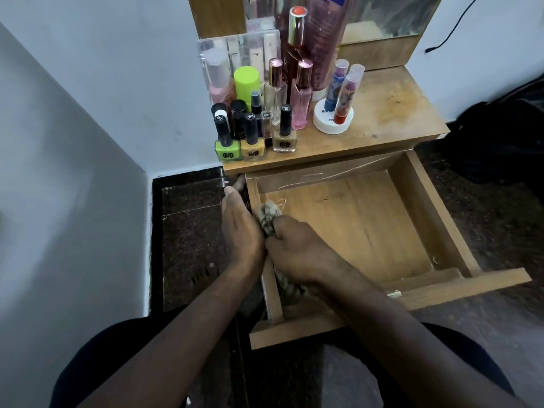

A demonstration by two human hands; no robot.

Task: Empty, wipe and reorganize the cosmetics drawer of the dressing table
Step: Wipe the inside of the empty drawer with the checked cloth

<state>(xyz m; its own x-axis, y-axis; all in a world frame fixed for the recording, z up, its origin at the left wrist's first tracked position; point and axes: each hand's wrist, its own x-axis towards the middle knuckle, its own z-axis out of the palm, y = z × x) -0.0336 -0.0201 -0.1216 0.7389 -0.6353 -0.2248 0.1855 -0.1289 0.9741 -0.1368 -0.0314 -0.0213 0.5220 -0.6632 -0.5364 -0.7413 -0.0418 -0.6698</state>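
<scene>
The wooden drawer (418,219) of the dressing table is pulled out and holds no cosmetics. My right hand (297,248) is shut on a patterned cloth (269,214), pressed against the inside of the drawer's left wall near the floor of the drawer. A tail of the cloth hangs out below my wrist. My left hand (240,228) lies flat along the outside of that left wall, fingers together, holding nothing. On the tabletop (391,113) stand nail polish bottles (253,142), perfume bottles (301,92), a green-capped bottle (246,82) and lip balm sticks (344,95).
A clear acrylic organizer (238,51) and a mirror (391,13) stand at the back of the table. A white wall (88,142) is on the left, dark stone floor (188,231) below it. A dark bag (500,136) lies on the right. My knees are under the drawer front.
</scene>
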